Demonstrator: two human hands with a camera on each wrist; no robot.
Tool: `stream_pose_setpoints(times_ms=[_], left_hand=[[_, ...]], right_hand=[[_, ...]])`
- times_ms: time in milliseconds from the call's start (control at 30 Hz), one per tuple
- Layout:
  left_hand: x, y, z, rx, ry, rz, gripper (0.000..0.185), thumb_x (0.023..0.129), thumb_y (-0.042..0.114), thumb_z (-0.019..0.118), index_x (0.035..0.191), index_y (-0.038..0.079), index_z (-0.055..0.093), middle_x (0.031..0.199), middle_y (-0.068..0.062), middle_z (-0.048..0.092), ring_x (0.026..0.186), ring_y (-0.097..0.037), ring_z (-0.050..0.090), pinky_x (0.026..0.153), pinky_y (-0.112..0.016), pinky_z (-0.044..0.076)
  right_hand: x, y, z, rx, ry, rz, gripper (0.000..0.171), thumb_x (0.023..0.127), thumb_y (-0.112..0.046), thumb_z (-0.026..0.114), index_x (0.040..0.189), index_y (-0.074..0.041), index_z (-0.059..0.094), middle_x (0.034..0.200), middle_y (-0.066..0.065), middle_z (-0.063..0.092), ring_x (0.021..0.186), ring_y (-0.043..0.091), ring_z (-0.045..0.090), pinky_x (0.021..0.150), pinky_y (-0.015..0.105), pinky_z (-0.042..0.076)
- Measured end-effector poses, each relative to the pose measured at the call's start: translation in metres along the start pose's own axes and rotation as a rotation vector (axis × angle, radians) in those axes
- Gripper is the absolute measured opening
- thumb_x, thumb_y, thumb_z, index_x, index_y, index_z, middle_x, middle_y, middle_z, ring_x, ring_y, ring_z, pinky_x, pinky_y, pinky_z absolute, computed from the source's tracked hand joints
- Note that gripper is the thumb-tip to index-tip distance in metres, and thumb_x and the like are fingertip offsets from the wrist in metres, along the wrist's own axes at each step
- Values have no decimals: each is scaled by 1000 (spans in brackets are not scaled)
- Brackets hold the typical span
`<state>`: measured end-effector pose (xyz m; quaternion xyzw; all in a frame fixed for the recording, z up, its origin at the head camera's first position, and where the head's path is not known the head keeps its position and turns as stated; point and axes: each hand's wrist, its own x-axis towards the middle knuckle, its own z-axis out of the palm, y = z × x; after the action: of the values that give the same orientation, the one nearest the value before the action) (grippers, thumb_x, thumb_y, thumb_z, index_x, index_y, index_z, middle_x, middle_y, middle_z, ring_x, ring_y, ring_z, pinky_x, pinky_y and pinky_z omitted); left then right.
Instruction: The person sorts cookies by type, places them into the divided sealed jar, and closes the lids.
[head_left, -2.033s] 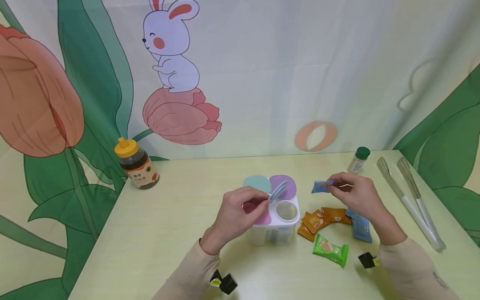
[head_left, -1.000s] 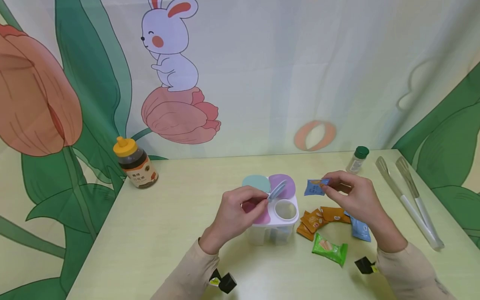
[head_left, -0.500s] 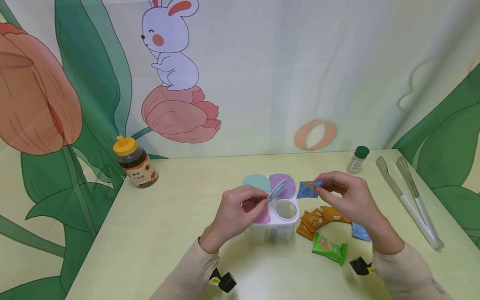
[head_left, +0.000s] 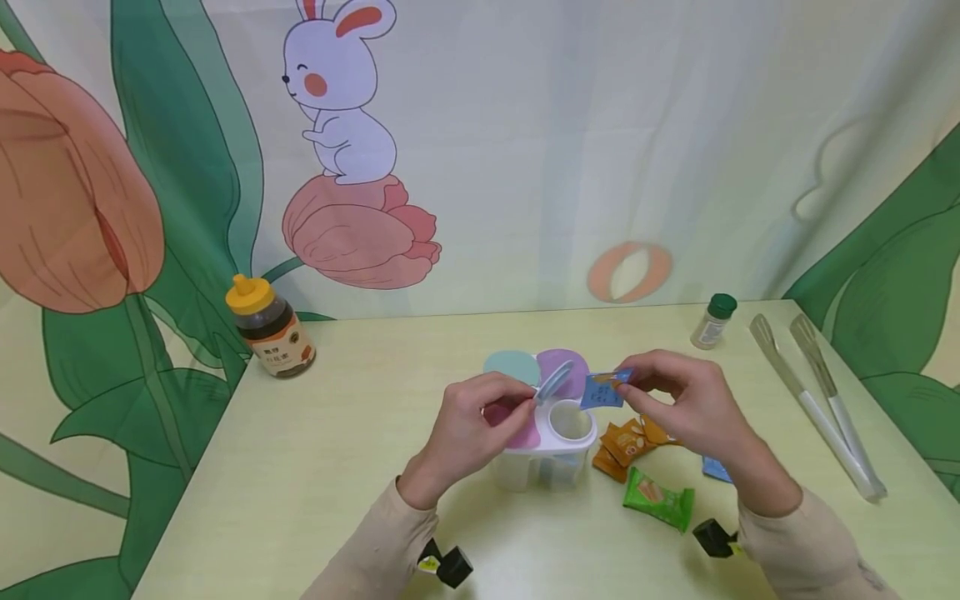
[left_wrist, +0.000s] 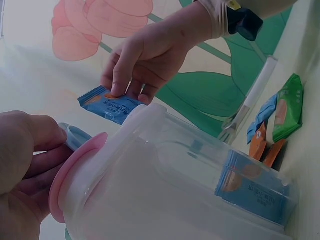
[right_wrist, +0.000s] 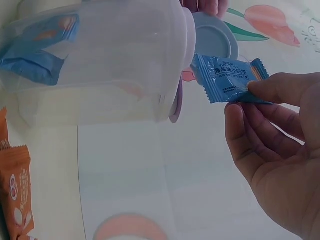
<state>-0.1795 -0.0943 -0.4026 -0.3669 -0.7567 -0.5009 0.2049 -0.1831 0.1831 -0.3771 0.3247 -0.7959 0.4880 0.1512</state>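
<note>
The right hand pinches a blue snack packet by one end between thumb and fingertips, holding it just above the open round mouth of a clear four-compartment container in the middle of the tabletop. The left hand curls its thumb and fingers round the flipped-up blue lid of that compartment, keeping it tilted open. Another blue packet already lies inside the container. Orange packets and a green packet lie just right of it. A honey bottle, a small green-capped jar and tongs stand well apart
</note>
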Motion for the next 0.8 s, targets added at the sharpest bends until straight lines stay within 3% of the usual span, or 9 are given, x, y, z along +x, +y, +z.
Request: stream_pose_setpoints(times_ms=[800], left_hand=[[0,0,0,3,4,-4,9,83,2,73,92,0,74,87,-7,72,73,-9,66,64,-17,57]], right_hand=[[3,-6,15,21,-41,-42,27,79,9,73,97,-11,70,92,-3,70,78,10,66,76,21,58]])
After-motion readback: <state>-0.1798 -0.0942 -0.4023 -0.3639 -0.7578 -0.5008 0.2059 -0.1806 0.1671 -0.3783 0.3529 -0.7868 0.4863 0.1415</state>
